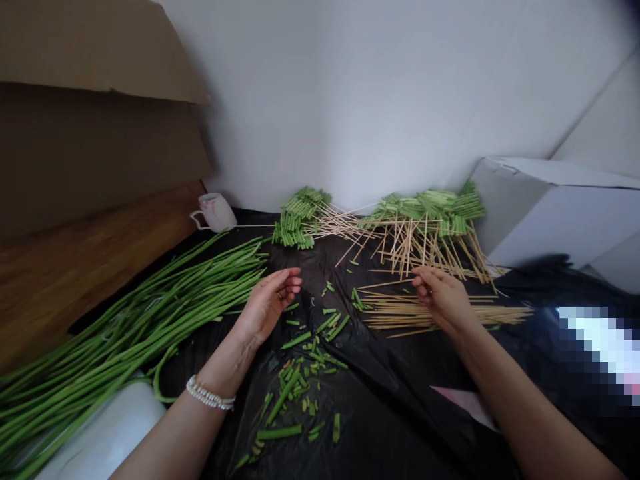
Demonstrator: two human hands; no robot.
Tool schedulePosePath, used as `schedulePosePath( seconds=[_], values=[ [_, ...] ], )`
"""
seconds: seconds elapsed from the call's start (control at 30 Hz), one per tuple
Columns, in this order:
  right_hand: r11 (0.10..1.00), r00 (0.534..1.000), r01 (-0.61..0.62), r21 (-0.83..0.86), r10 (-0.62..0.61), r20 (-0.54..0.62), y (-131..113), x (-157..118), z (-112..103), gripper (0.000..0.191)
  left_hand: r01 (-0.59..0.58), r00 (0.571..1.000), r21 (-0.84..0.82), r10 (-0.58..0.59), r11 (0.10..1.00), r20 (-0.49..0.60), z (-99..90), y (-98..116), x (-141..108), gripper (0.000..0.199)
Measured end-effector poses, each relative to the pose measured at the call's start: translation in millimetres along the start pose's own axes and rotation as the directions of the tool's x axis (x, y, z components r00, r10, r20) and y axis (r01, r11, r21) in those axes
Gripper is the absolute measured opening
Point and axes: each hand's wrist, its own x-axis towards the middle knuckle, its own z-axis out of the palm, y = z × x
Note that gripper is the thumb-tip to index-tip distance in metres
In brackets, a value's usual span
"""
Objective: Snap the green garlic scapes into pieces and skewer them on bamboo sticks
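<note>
My left hand (pixel 274 297) is raised over the black sheet, beside the cut ends of the long green stems (pixel 200 293). Its fingers are curled with thumb and forefinger together; whatever they may pinch is too small to see. Above a row of bare wooden skewers (pixel 400 313) is my right hand (pixel 443 297), fingers also curled and closed. A thin skewer lies close to its fingertips, but I cannot tell if it is held. Short stem offcuts (pixel 295 380) are scattered between my forearms. Skewers bearing rows of green pieces are piled at the back (pixel 300 217) and back right (pixel 430 203).
A white mug (pixel 215 212) stands at the back left, by a large cardboard box (pixel 100 133). A white box (pixel 565 213) is at the right. Black plastic (pixel 400 413) covers the surface. A white object (pixel 110 427) lies under the stems at lower left.
</note>
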Motion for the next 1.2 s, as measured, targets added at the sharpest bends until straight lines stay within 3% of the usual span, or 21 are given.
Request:
schedulePosePath(
  seconds=[0.1, 0.27, 0.4, 0.5, 0.6, 0.7, 0.8, 0.87, 1.03, 1.2],
  values=[
    [0.989, 0.990, 0.112, -0.095, -0.119, -0.073, 4, 3, 0, 0.032, 0.003, 1.000, 0.014, -0.003, 1.000, 0.011, 0.7, -1, 0, 0.031],
    [0.970, 0.967, 0.242, -0.024, -0.243, -0.078, 5, 15, -4, 0.054, 0.007, 0.999, 0.050, -0.009, 0.999, 0.035, 2.1, -5, -1, 0.033],
    [0.970, 0.968, 0.225, -0.090, -0.233, -0.095, 5, 14, -4, 0.040, 0.005, 0.999, 0.068, -0.008, 0.998, 0.046, 1.6, -5, -1, 0.034],
    [0.969, 0.982, 0.170, -0.177, -0.181, -0.045, 4, 6, -1, 0.036, -0.008, 0.999, 0.101, 0.003, 0.995, 0.044, 1.1, -4, -1, 0.033],
    [0.949, 0.986, 0.163, -0.270, -0.167, 0.009, 3, -4, 4, 0.043, -0.066, 0.997, 0.278, 0.055, 0.958, 0.045, 2.1, -8, -3, 0.033],
    [0.861, 0.973, 0.232, -0.452, -0.216, 0.087, 3, -11, 7, 0.046, -0.185, 0.983, 0.572, 0.148, 0.799, 0.111, 3.0, -14, -4, 0.029],
    [0.658, 0.931, 0.357, -0.663, -0.305, 0.198, 6, -15, 7, 0.045, -0.329, 0.939, 0.812, 0.261, 0.483, 0.225, -1.2, -14, -4, 0.019],
    [0.502, 0.891, 0.429, -0.751, -0.370, 0.262, 9, -16, 7, 0.045, -0.361, 0.909, 0.887, 0.322, 0.288, 0.265, -8.1, -7, -1, 0.018],
    [0.216, 0.774, 0.576, -0.788, -0.455, 0.441, 16, -20, 9, 0.045, -0.186, 0.891, 0.983, 0.422, 0.000, 0.169, -31.3, 17, 3, 0.023],
    [0.109, 0.720, 0.623, -0.775, -0.468, 0.513, 19, -23, 9, 0.045, 0.037, 0.899, 0.961, 0.430, -0.273, 0.087, -41.9, 26, -1, 0.031]
  ],
)
